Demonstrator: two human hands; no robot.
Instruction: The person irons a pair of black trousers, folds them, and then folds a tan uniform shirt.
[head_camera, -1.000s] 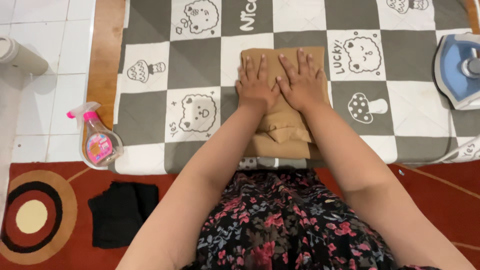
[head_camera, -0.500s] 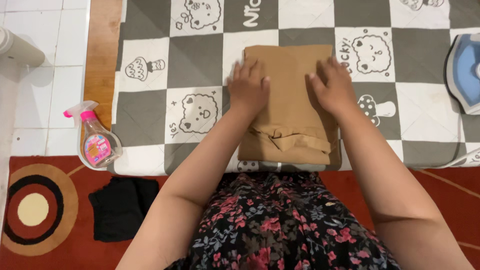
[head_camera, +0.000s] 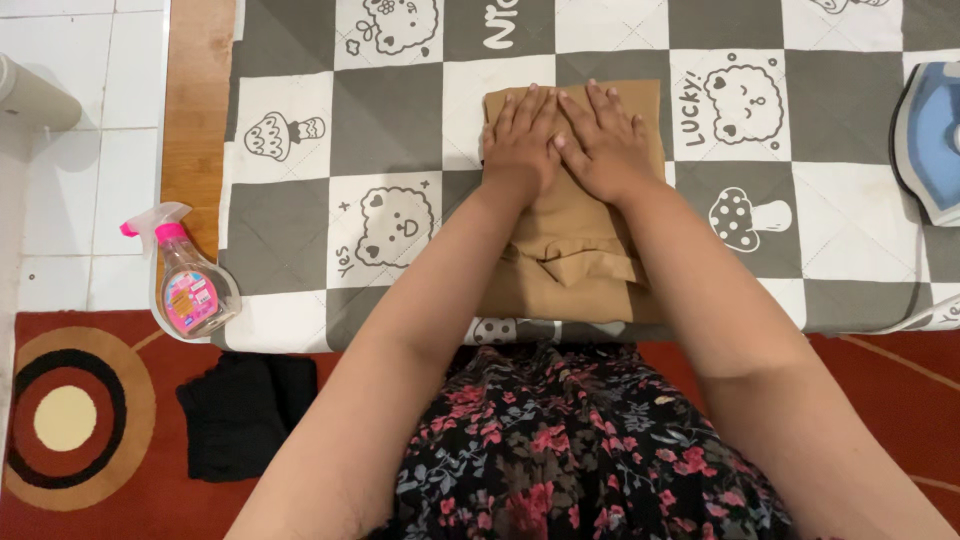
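Folded tan garment (head_camera: 575, 255), flat on mat

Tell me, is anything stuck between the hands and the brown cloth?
Nothing visible. The left hand and the right hand lie flat, side by side, right on the folded brown cloth, which rests on the checkered mat.

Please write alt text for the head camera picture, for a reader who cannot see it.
Left hand and right hand press flat, side by side, on a folded tan cloth lying on a grey and white checked mat. A pink spray bottle lies at the left, a blue iron at the right.
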